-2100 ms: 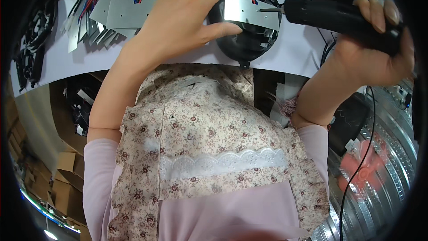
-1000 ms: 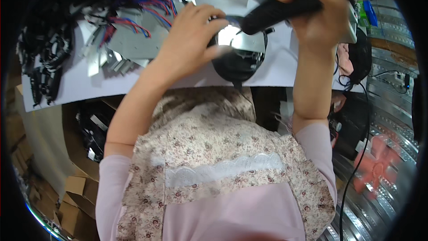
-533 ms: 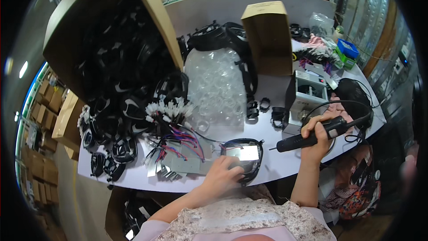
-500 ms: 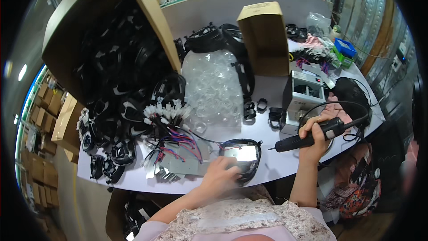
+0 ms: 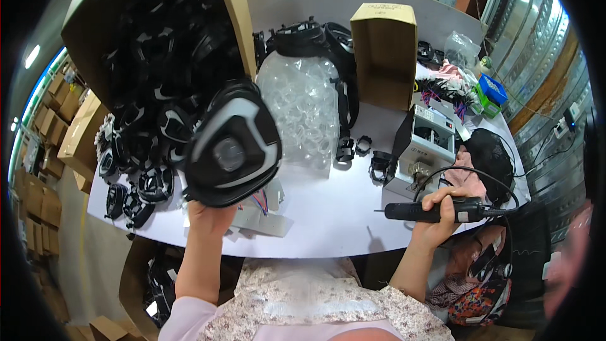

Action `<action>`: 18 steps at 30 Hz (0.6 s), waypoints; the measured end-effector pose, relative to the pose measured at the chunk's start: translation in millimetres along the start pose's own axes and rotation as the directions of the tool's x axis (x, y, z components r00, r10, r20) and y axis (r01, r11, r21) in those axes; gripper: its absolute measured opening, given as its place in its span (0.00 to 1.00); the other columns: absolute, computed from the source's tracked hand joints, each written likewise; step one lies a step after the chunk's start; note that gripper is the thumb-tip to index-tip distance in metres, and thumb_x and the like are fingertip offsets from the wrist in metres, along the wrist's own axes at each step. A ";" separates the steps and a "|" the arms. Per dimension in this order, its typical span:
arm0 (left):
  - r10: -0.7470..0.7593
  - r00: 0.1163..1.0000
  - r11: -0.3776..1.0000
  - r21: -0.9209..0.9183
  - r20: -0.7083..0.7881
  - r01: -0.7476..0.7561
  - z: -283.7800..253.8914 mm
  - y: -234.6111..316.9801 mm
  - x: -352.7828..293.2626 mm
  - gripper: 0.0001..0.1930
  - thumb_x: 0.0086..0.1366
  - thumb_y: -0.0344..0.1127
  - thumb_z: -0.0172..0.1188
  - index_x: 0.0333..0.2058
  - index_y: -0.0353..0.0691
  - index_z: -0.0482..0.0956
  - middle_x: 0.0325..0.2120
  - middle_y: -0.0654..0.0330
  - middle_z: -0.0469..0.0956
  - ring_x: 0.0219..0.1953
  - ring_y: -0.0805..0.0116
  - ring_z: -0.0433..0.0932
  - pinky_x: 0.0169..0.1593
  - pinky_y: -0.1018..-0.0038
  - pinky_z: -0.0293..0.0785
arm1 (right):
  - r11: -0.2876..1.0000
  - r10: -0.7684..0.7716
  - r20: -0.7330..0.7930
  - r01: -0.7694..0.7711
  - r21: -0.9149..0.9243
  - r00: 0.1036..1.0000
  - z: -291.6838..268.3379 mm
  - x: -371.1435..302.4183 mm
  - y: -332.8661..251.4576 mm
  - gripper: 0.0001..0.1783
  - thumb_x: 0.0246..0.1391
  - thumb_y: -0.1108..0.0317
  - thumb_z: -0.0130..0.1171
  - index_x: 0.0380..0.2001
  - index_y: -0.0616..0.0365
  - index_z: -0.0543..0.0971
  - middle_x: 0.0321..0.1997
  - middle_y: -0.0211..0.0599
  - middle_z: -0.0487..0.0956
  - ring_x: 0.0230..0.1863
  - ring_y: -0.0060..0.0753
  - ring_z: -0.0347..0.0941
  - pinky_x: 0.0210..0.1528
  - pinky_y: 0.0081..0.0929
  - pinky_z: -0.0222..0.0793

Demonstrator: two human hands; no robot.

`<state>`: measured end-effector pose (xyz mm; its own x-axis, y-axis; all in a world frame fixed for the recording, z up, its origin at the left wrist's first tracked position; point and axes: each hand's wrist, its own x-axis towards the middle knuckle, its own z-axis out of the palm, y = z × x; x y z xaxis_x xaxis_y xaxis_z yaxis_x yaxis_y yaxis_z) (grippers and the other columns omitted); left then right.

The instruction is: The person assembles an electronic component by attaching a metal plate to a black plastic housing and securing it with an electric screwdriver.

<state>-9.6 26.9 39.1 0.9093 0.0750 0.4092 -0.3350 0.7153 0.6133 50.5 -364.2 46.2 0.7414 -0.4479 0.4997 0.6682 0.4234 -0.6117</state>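
Observation:
My left hand [image 5: 213, 218] is closed on the lower edge of a black plastic housing [image 5: 255, 151] with a silver-grey outline and a round translucent middle. It holds the housing raised over the table's left half, and the housing hides most of my fingers. My right hand [image 5: 435, 224] is wrapped round a black corded electric screwdriver [image 5: 410, 211], whose thin bit points left above the table's right side. Thin metal plates [image 5: 268, 222] and a few coloured wires [image 5: 261, 202] show below the housing.
A big carton [image 5: 233, 12] of black housings stands at left, with more black parts [image 5: 154, 183] before it. Behind lie a bag of clear rings [image 5: 300, 113] and an upright carton [image 5: 385, 57]. A grey box-shaped machine [image 5: 410, 151] sits near the screwdriver; its cord loops right.
My left hand has moved left from the table's front middle and now holds the housing up. The screwdriver stays in my right hand, slightly shifted and more level. The view has tilted somewhat.

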 end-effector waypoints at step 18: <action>0.193 0.960 0.924 -0.290 -0.204 -0.247 -11.2 62.8 -38.3 0.20 0.75 0.35 0.45 0.62 0.37 0.71 0.64 0.51 0.70 0.65 0.50 0.70 0.69 0.48 0.65 | 0.989 0.145 0.182 -0.140 -0.040 0.973 26.7 -18.7 30.2 0.17 0.57 0.74 0.55 0.49 0.53 0.68 0.30 0.39 0.74 0.26 0.27 0.67 0.30 0.23 0.67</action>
<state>-62.6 76.7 54.3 0.8585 0.3519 0.3730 -0.4632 0.8442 0.2697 58.4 -322.0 34.7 0.8293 -0.2311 0.5087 0.5547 0.4501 -0.6998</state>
